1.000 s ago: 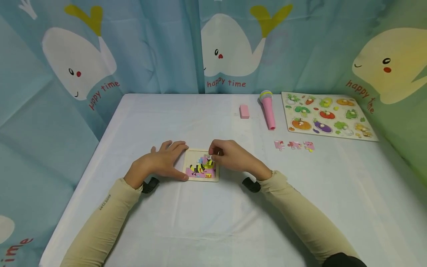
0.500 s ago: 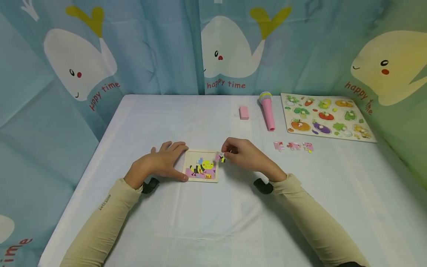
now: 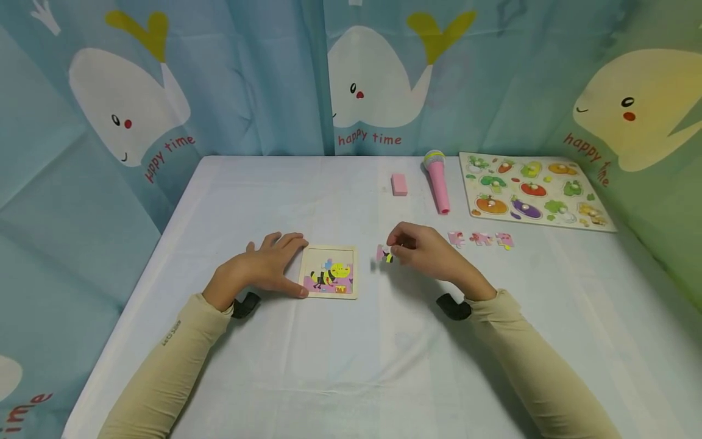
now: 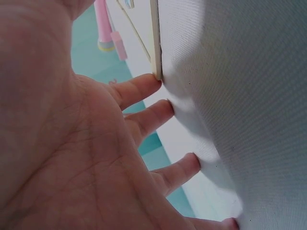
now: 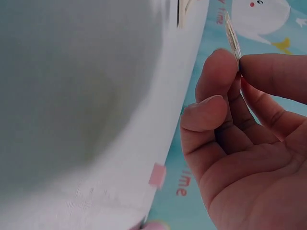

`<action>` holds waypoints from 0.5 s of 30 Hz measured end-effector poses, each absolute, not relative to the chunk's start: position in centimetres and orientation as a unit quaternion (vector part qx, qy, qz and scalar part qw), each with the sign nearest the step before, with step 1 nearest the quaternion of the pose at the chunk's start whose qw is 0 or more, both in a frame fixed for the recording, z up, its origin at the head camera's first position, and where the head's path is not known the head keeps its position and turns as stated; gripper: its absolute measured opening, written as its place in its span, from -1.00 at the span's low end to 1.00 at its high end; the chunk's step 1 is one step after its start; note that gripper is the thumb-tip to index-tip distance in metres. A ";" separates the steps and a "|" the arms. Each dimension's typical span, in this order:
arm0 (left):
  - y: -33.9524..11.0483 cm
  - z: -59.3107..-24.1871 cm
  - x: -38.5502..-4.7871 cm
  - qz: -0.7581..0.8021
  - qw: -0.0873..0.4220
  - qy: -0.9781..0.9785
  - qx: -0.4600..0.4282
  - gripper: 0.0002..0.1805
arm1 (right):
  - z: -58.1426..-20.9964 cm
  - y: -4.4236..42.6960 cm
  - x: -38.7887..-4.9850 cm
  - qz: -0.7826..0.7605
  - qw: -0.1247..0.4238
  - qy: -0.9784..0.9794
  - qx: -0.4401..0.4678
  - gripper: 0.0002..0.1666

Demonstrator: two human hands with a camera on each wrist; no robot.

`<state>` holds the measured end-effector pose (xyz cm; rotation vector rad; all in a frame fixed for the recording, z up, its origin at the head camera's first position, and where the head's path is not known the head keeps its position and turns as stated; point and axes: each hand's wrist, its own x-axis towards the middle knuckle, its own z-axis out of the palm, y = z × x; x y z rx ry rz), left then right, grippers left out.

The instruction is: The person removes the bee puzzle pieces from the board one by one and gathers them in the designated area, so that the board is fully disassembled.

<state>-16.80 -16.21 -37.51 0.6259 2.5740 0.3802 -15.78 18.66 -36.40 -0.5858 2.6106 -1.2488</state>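
Observation:
A small square wooden puzzle tray (image 3: 329, 297) lies on the table, partly filled with pieces that form a yellow and black bee on pink. My left hand (image 3: 265, 262) rests at its left side with fingers spread. Thumb and one fingertip touch the tray's edge, and the other fingertips (image 4: 184, 170) press on the cloth. Right of the tray, my right hand (image 3: 425, 251) pinches a pink, black and yellow puzzle piece (image 3: 386, 253) between thumb and finger, held above the table. The right wrist view shows this puzzle piece (image 5: 232, 36) edge-on.
Several loose pink puzzle pieces (image 3: 481, 239) lie in a row beyond my right hand. Farther back are a pink block (image 3: 399, 185), a pink toy microphone (image 3: 437, 183) and a vegetable peg board (image 3: 534, 192). A whale-printed curtain (image 3: 263, 79) hangs behind the white-covered table.
My right hand has lifted the puzzle piece out of the tray's upper right and carried it to the right. My left hand stays at the tray's left edge.

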 end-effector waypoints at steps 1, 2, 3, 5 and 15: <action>-16.2 -37.5 -16.8 0.139 0.231 0.936 0.228 0.21 | -36.4 19.0 -15.8 -0.422 0.094 0.881 -0.193 -0.95; -16.2 -37.5 -16.8 0.139 0.232 0.936 0.227 0.21 | -36.4 19.3 -15.7 -0.423 0.093 0.881 -0.190 -0.95; -16.2 -37.5 -16.8 0.138 0.232 0.936 0.227 0.21 | -36.5 19.6 -15.7 -0.423 0.092 0.882 -0.186 -0.94; -16.2 -37.5 -16.8 0.138 0.232 0.936 0.227 0.21 | -36.5 20.1 -15.6 -0.422 0.090 0.884 -0.180 -0.94; -16.2 -37.4 -16.7 0.140 0.231 0.936 0.227 0.20 | -36.3 22.7 -15.2 -0.408 0.070 0.898 -0.151 -0.91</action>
